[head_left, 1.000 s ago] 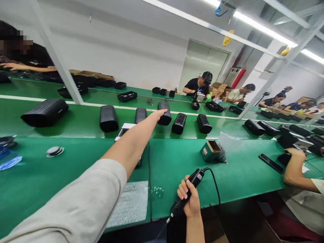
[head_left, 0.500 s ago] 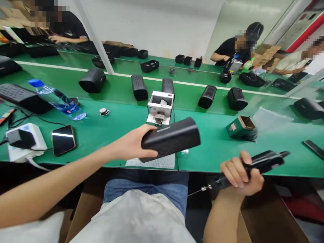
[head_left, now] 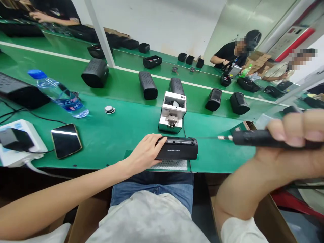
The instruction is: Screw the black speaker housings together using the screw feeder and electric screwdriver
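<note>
My left hand (head_left: 146, 152) grips the left end of a black speaker (head_left: 179, 149) marked MERKURY, which lies on a bubble-wrap pad (head_left: 174, 165) at the bench's front edge. Raised at the right, close to the camera, my right hand (head_left: 298, 135) is wrapped round a black electric screwdriver (head_left: 253, 138). Its thin bit points left, toward the speaker, and its tip is hard to make out. Just behind the speaker stands a white and black box-like device (head_left: 172, 111) with a metal part on its front.
A water bottle (head_left: 60, 96), a phone (head_left: 66, 140), a white power strip (head_left: 24, 143) and a round silver part (head_left: 109, 109) lie at the left. Several black speaker housings stand on the green line behind. A small green box (head_left: 243, 127) is at the right. People work across the line.
The speaker has come down onto the pad and turned, so its lettering faces me. My right hand has risen and swung round, with the screwdriver bit now pointing left.
</note>
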{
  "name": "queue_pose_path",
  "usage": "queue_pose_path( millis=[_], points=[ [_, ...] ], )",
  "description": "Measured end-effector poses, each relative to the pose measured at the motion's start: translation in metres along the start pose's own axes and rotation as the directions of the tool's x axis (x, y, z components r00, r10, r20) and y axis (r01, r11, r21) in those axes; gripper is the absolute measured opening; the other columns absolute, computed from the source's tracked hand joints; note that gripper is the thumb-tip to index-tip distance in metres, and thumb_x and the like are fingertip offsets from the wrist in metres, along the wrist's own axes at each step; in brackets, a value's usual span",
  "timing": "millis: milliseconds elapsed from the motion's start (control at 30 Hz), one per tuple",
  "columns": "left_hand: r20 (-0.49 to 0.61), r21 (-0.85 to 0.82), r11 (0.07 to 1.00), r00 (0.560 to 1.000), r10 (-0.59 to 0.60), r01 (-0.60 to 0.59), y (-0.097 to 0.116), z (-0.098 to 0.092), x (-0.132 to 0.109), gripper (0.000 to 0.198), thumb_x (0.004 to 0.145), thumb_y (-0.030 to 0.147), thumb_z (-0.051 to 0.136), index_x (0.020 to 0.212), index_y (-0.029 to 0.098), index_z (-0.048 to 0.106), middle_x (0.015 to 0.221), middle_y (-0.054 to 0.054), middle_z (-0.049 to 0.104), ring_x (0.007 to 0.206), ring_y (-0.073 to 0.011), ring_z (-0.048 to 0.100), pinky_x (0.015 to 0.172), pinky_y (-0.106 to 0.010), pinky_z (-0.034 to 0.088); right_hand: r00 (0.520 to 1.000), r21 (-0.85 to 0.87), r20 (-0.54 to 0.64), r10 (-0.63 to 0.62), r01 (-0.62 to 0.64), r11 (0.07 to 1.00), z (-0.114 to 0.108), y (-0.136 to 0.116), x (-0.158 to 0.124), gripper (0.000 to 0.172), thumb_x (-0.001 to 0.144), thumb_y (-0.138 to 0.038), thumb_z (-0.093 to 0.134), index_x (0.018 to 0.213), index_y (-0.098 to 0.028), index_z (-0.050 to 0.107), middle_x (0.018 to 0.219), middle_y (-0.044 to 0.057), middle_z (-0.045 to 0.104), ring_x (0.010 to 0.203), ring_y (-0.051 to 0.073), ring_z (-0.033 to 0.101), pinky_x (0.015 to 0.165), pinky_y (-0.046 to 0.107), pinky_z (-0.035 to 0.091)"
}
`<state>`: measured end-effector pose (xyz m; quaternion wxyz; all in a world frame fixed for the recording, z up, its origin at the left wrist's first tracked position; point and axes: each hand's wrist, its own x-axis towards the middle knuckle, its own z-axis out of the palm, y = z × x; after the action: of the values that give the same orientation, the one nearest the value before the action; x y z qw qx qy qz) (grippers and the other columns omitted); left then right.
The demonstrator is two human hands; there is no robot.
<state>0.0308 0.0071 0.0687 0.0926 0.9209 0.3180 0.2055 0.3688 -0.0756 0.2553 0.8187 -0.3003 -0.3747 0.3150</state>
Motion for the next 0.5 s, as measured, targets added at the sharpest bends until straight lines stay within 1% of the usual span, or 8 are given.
queue_pose_path(
  millis=[33, 67, 100, 133, 200, 300, 400, 500],
  points=[
    [0.021, -0.019, 1.0, 1.0, 0.019, -0.018, 0.0, -0.002, -0.005, 0.093, 0.084, 0.026, 0.097, 0.166, 0.025, 0.052, 0.156, -0.02, 0.065, 0.144, -0.0456, 0.066, 0.124, -0.063, 0.052, 0.969, -0.014, 0.086, -0.232, 0.234, 0.972, 0.028, 0.016, 0.005, 0.03, 0.078, -0.021, 0.103, 0.097, -0.031, 0.081, 0.063, -0.01, 0.056, 0.049, 0.008, 0.049, 0.045, 0.021, 0.048],
    [0.035, -0.044, 0.998, 0.998, 0.046, -0.044, -0.001, -0.004, -0.01, 0.089, 0.087, 0.028, 0.095, 0.166, 0.028, 0.053, 0.156, -0.018, 0.066, 0.144, -0.044, 0.066, 0.123, -0.061, 0.052, 0.91, -0.012, 0.135, -0.393, 0.398, 0.917, 0.053, 0.035, 0.009, 0.019, 0.086, -0.016, 0.092, 0.097, -0.028, 0.081, 0.062, -0.01, 0.055, 0.048, 0.008, 0.049, 0.043, 0.021, 0.046],
    [0.039, -0.072, 0.995, 0.996, 0.074, -0.071, -0.002, -0.005, -0.016, 0.084, 0.09, 0.029, 0.093, 0.165, 0.03, 0.054, 0.154, -0.016, 0.068, 0.143, -0.0422, 0.066, 0.123, -0.059, 0.052, 0.892, -0.045, 0.186, -0.413, 0.428, 0.903, 0.075, 0.055, 0.013, 0.016, 0.093, -0.013, 0.082, 0.098, -0.027, 0.078, 0.064, -0.009, 0.058, 0.05, 0.009, 0.053, 0.047, 0.022, 0.05],
    [0.03, -0.098, 0.991, 0.995, 0.098, -0.095, -0.004, -0.005, -0.022, 0.079, 0.093, 0.028, 0.091, 0.164, 0.031, 0.056, 0.152, -0.015, 0.069, 0.142, -0.0405, 0.066, 0.122, -0.058, 0.052, 0.886, -0.061, 0.226, -0.405, 0.428, 0.902, 0.092, 0.075, 0.017, 0.017, 0.095, -0.012, 0.081, 0.099, -0.027, 0.074, 0.064, -0.01, 0.058, 0.049, 0.009, 0.055, 0.047, 0.022, 0.051],
    [-0.018, -0.136, 0.982, 0.992, 0.127, -0.129, -0.008, 0.001, -0.032, 0.072, 0.098, 0.026, 0.087, 0.163, 0.032, 0.057, 0.149, -0.014, 0.072, 0.141, -0.0385, 0.067, 0.121, -0.056, 0.051, 0.87, -0.086, 0.258, -0.419, 0.453, 0.887, 0.113, 0.111, 0.025, 0.018, 0.099, -0.015, 0.081, 0.097, -0.026, 0.066, 0.061, -0.012, 0.055, 0.045, 0.009, 0.055, 0.045, 0.022, 0.05],
    [-0.07, -0.169, 0.97, 0.984, 0.166, -0.176, -0.012, 0.016, -0.04, 0.066, 0.103, 0.023, 0.081, 0.164, 0.032, 0.058, 0.148, -0.013, 0.075, 0.141, -0.0376, 0.066, 0.121, -0.055, 0.051, 0.851, -0.15, 0.313, -0.422, 0.483, 0.862, 0.121, 0.147, 0.036, 0.023, 0.103, -0.025, 0.082, 0.094, -0.024, 0.061, 0.06, -0.013, 0.05, 0.043, 0.009, 0.055, 0.048, 0.023, 0.05],
    [-0.091, -0.175, 0.954, 0.969, 0.229, -0.242, -0.013, 0.032, -0.042, 0.057, 0.109, 0.017, 0.071, 0.162, 0.034, 0.06, 0.147, -0.01, 0.077, 0.142, -0.0331, 0.067, 0.121, -0.049, 0.052, 0.838, -0.235, 0.358, -0.413, 0.509, 0.828, 0.12, 0.166, 0.047, 0.026, 0.105, -0.031, 0.079, 0.091, -0.023, 0.059, 0.06, -0.014, 0.045, 0.043, 0.008, 0.055, 0.053, 0.024, 0.052],
    [-0.154, -0.191, 0.938, 0.953, 0.261, -0.288, -0.013, 0.042, -0.045, 0.06, 0.111, 0.011, 0.065, 0.164, 0.037, 0.056, 0.145, -0.008, 0.077, 0.139, -0.0291, 0.069, 0.121, -0.046, 0.054, 0.853, -0.302, 0.367, -0.37, 0.486, 0.82, 0.12, 0.181, 0.055, 0.021, 0.104, -0.029, 0.075, 0.091, -0.022, 0.06, 0.06, -0.014, 0.047, 0.043, 0.007, 0.054, 0.053, 0.023, 0.05]
  ],
)
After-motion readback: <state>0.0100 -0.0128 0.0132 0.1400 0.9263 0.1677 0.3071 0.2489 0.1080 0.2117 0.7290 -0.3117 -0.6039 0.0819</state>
